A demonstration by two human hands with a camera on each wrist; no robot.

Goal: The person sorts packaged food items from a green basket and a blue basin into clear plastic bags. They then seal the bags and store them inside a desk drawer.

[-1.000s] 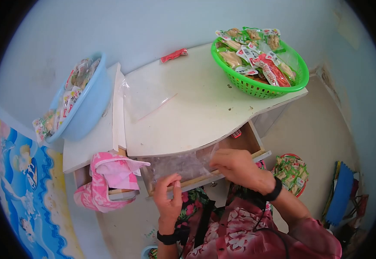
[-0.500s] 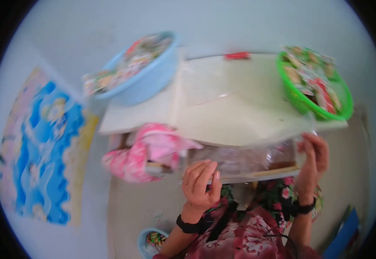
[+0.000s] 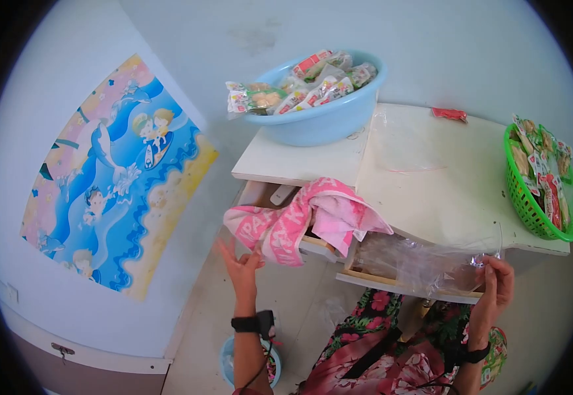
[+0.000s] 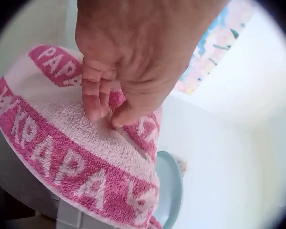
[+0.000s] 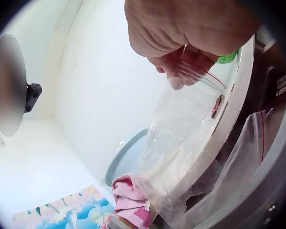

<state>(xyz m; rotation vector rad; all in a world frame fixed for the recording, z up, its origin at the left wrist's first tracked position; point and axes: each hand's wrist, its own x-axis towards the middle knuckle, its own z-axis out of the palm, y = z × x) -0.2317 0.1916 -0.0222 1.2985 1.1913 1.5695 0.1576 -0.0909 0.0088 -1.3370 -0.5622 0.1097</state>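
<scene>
My right hand (image 3: 495, 284) pinches a clear plastic bag (image 3: 454, 258) over the open drawer (image 3: 402, 287). In the right wrist view, the bag (image 5: 174, 121) hangs from the fingers of the hand (image 5: 190, 38), its red seal line by the fingertips. More clear bags lie in the drawer. My left hand (image 3: 242, 273) is just below the pink and white towel (image 3: 286, 227), fingers apart. The left wrist view has the hand (image 4: 133, 57) in front of the towel (image 4: 62, 143), fingers bent towards the thumb; whether they touch it I cannot tell.
A blue basin (image 3: 326, 122) of packaged snacks stands on the left of the white desk (image 3: 431, 191), a green basket (image 3: 527, 207) of packets on the right. A red packet (image 3: 449, 114) and a flat clear bag (image 3: 405, 148) lie between them. A blue bin (image 3: 227, 362) is on the floor.
The head view has turned left. My left hand has moved left from the drawer front to beside the towel. My right hand has moved right, drawing a clear bag up from the drawer.
</scene>
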